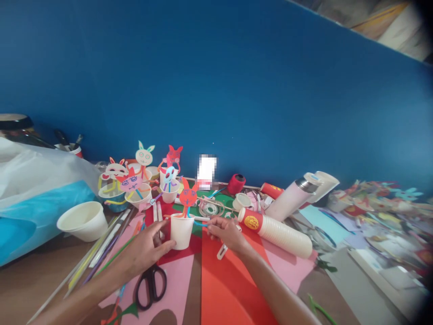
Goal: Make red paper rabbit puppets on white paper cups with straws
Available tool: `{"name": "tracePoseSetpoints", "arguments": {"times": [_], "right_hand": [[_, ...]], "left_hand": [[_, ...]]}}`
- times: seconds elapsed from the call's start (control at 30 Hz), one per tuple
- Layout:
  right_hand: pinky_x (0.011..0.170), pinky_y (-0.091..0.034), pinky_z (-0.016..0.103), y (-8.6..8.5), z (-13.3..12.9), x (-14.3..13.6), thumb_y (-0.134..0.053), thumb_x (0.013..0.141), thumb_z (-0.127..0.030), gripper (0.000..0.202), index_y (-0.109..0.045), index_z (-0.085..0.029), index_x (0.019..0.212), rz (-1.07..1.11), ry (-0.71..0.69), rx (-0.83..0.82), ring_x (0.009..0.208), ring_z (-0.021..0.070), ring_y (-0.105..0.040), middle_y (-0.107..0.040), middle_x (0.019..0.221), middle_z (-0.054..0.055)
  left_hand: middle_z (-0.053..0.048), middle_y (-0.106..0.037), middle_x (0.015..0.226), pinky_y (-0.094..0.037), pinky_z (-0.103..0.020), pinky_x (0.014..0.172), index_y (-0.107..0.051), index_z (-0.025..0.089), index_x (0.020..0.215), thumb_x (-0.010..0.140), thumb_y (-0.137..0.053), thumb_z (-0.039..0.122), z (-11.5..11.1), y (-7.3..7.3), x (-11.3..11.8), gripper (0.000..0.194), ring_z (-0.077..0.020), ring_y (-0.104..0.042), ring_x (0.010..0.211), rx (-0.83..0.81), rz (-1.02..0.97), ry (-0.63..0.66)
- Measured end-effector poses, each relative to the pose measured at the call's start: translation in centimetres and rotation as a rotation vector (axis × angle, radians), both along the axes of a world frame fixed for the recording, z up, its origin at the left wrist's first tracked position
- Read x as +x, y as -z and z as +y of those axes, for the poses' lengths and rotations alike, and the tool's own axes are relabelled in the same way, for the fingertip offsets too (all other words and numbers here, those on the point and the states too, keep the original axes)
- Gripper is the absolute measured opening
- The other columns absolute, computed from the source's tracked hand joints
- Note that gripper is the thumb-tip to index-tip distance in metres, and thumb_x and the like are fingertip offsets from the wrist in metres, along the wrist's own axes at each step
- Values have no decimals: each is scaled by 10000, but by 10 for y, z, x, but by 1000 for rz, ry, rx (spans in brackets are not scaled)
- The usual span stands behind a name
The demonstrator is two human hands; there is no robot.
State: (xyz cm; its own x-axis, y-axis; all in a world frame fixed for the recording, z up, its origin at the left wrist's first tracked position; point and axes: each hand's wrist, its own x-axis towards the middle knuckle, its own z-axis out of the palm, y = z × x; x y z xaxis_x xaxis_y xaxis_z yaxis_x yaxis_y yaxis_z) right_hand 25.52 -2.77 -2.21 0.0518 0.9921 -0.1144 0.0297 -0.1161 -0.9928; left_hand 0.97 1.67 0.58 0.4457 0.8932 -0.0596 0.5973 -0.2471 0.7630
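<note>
A white paper cup (181,234) stands upright with a red paper cat-eared face (188,197) on a blue stem rising from it. My left hand (152,243) grips the cup from its left side, thumb against the wall near the base; some fingers are partly hidden. At the cup's right, my right hand (226,232) pinches the end of a thin blue strip (200,224) that sticks out near the rim. Black-handled scissors (150,287) lie below my left hand on pink paper. Beneath my right forearm is a red-orange sheet (226,289).
Several finished cup figures, one with a pink face (131,183), stand at the back left. An empty cup (84,220) leans nearer. To the right lie a stack of paper cups (284,237) and a white bottle (291,198). A blue wall (216,90) rises behind.
</note>
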Motion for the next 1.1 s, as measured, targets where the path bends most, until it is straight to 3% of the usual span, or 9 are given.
{"name": "tracePoseSetpoints", "arguments": {"times": [0.2,0.33,0.47,0.63,0.87,1.1], "right_hand": [[470,-351,194,4,2,0,-588,697,-278,108,-586,-170,699,-24,2,23,463,70,-483,-575,581,-31],[497,-362,202,2,1,-3,-591,693,-273,98,-589,-175,698,-36,-17,37,483,78,-486,-571,580,-33],[481,-337,198,1,-1,-6,-593,700,-299,129,-598,-170,692,-65,-34,59,469,78,-457,-539,533,-40],[492,-332,201,6,-1,-6,-606,692,-354,186,-590,-169,681,-51,-39,97,494,83,-450,-536,558,-34],[474,-272,190,11,0,-5,-585,715,-358,196,-580,-164,686,-92,-66,85,485,66,-386,-498,563,-41],[530,-329,208,-14,-8,3,-490,788,-374,252,-599,-163,704,-241,-168,94,539,88,-449,-543,604,-19]], "left_hand": [[-16,-636,744,-427,-248,611,-595,204,887,791,-406,350,-13,-22,1,257,-146,-569,627,190,35,111],[-41,-640,907,-431,-251,739,-614,215,888,829,-321,229,-29,-36,29,299,-159,-584,812,299,-61,291],[-75,-571,1110,-443,-273,754,-502,202,1114,730,-344,51,-32,-32,68,442,-187,-580,909,361,88,429],[-115,-581,1090,-441,-324,759,-434,180,1187,720,-300,3,-30,-26,90,517,-221,-592,905,338,311,354],[-123,-608,965,-440,-338,682,-517,142,1015,746,-280,22,-29,-24,88,378,-249,-609,850,376,395,302],[-89,-605,896,-414,-302,629,-525,177,912,797,-259,71,-30,-19,86,309,-226,-615,792,445,352,279]]}}
